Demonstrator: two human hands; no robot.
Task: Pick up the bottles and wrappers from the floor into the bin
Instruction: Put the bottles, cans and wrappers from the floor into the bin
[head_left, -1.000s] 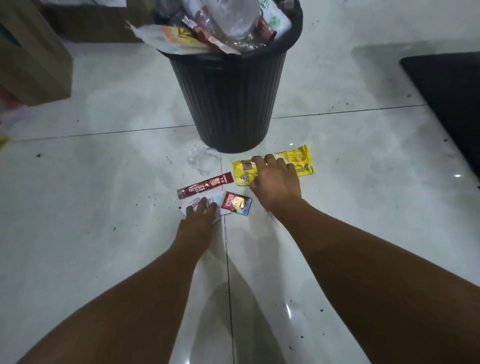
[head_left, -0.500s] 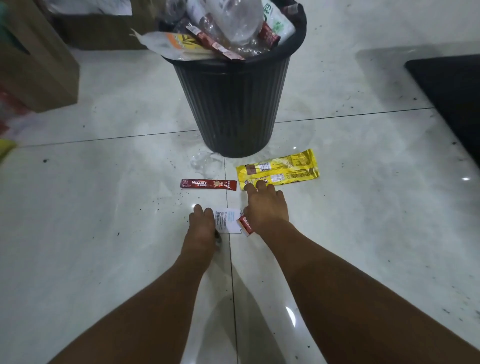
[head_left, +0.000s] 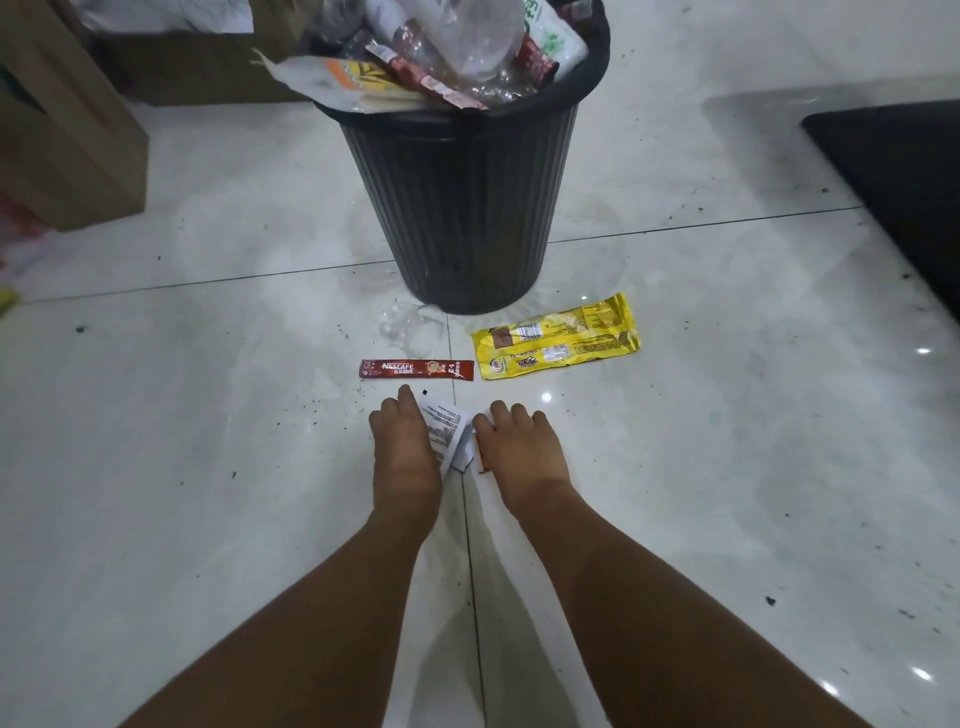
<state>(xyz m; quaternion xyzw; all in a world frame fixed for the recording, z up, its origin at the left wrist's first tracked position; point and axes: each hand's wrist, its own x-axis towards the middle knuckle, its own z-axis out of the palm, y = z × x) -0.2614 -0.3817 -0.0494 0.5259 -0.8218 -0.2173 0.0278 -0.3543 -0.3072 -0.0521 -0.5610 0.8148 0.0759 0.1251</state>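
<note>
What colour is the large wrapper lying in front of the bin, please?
The wrapper is yellow, seen best in the head view.

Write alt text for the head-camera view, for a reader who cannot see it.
A person's left hand pinches a crumpled white wrapper on a pale tiled floor, the right hand close beside it. Ahead lie a red Nescafe sachet and a yellow wrapper, in front of an overfull black bin.
</note>
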